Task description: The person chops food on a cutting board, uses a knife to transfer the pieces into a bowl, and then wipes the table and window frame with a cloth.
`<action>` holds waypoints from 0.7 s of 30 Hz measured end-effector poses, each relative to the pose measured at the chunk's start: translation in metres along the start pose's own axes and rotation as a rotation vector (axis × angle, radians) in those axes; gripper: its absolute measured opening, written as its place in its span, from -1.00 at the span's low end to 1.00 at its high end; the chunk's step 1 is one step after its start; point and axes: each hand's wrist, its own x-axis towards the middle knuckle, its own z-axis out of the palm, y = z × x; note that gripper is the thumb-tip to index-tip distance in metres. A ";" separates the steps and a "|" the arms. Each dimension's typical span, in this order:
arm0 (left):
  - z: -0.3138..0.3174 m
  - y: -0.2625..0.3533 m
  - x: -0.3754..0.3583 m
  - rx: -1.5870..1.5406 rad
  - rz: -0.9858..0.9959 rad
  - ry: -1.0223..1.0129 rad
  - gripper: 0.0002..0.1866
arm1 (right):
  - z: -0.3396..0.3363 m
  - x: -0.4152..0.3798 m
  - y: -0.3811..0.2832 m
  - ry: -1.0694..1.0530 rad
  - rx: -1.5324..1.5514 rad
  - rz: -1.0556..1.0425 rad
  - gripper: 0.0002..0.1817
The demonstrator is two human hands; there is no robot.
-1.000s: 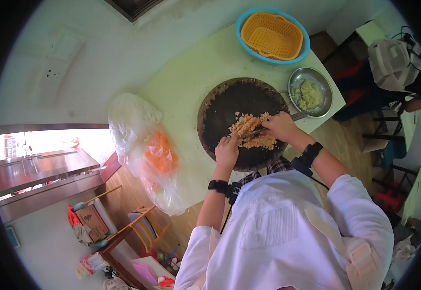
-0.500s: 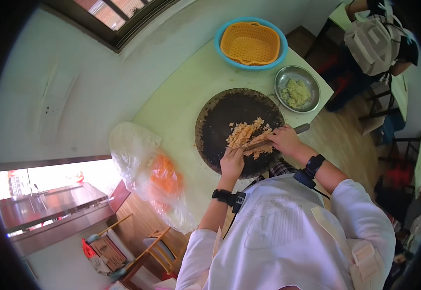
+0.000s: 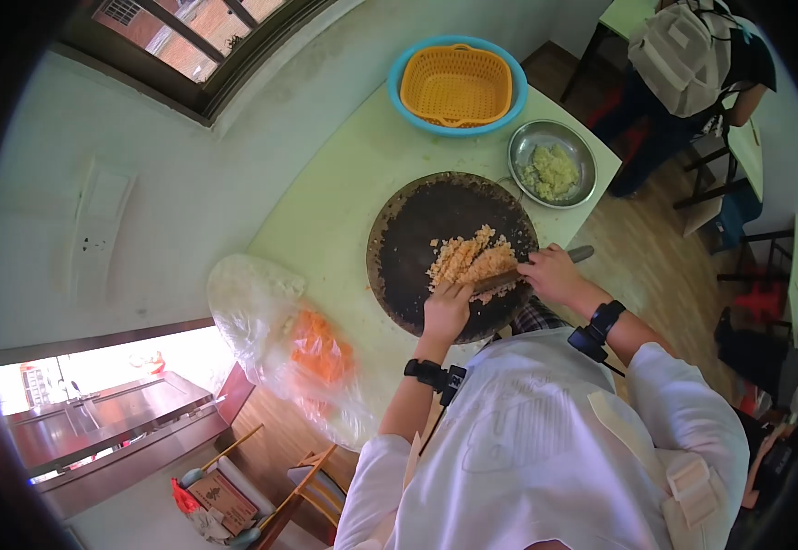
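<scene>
A round dark chopping board lies on the table, with a heap of finely chopped pale-orange food on it. The knife lies across the near side of the heap, its grey handle end sticking out to the right. My right hand is closed around the knife where the blade meets the handle. At the blade's front end, the fingers of my left hand are closed on the knife. Part of the blade is hidden by my fingers and the food.
A metal bowl of chopped pale-green food stands beyond the board. Behind it, a yellow basket sits in a blue basin. Left of the board lies a clear plastic bag with orange contents. A person with a backpack stands at another table.
The knife has shifted slightly toward me, and more of the chopped heap now shows beyond the blade. Both hands keep hold of it. The view has turned slightly.
</scene>
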 end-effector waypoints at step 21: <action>-0.026 0.001 0.022 -0.009 -0.101 0.013 -0.85 | -0.017 0.026 0.005 0.114 0.105 -0.010 -0.87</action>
